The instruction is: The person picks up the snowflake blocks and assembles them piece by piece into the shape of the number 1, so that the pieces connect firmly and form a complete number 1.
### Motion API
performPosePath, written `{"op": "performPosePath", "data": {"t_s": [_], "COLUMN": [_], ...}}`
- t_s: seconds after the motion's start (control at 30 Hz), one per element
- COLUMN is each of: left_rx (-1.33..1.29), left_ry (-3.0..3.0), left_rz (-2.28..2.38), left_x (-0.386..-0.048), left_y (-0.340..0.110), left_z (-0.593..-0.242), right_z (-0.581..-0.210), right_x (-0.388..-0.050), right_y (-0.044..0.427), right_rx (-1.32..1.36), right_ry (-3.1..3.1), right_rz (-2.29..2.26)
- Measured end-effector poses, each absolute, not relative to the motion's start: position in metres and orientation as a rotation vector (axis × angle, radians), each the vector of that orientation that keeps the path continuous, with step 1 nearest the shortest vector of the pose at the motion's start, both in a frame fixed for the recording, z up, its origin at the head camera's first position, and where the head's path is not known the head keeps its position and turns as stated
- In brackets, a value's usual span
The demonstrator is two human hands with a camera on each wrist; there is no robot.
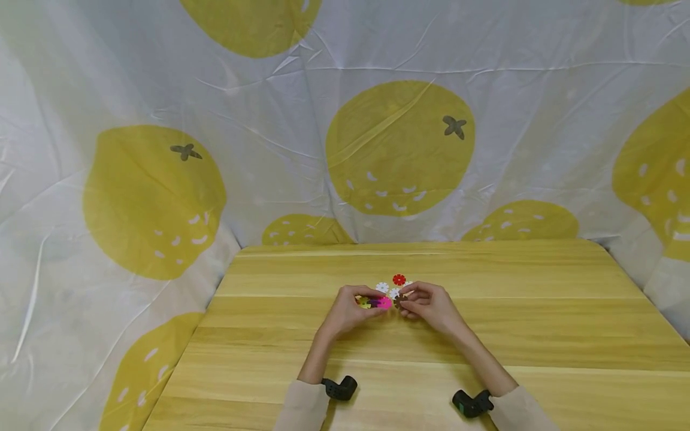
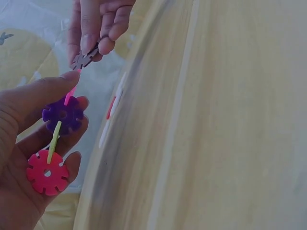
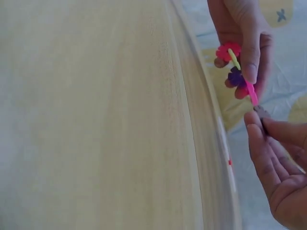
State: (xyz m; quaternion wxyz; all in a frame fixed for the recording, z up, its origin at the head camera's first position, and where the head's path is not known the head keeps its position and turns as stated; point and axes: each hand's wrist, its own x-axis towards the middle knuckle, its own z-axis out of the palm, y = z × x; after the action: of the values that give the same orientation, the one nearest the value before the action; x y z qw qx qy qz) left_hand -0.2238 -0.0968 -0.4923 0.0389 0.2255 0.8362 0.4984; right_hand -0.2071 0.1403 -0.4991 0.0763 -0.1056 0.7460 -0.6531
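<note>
My left hand grips a short chain of notched plastic discs between thumb and fingers. In the left wrist view the chain has a reddish-pink disc, a yellow disc seen edge-on, a purple disc and a bright pink disc at the far end. A dark brown notched disc is pinched by my right hand. Its edge meets the pink disc's edge in both wrist views; whether their notches interlock cannot be told. Both hands are above the table, close together.
Just beyond the hands a red disc and a few white discs lie on the wooden table, partly hidden by the fingers. A lemon-print cloth hangs behind the table. Black cameras sit at both wrists.
</note>
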Motion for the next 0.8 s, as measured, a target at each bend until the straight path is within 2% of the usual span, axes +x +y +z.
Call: {"op": "performPosePath", "data": {"t_s": [0.8], "left_rx": [0.691], "left_ry": [2.551], "left_rz": [1.535], "left_x": [-0.2213], "left_y": [-0.0951], "left_z": [-0.4882], "right_z": [-0.4988], "right_x": [-0.2011], "right_y": [0.1366], "right_rx": [-0.382], "right_ry": [2.387], "right_rz": [-1.955]}}
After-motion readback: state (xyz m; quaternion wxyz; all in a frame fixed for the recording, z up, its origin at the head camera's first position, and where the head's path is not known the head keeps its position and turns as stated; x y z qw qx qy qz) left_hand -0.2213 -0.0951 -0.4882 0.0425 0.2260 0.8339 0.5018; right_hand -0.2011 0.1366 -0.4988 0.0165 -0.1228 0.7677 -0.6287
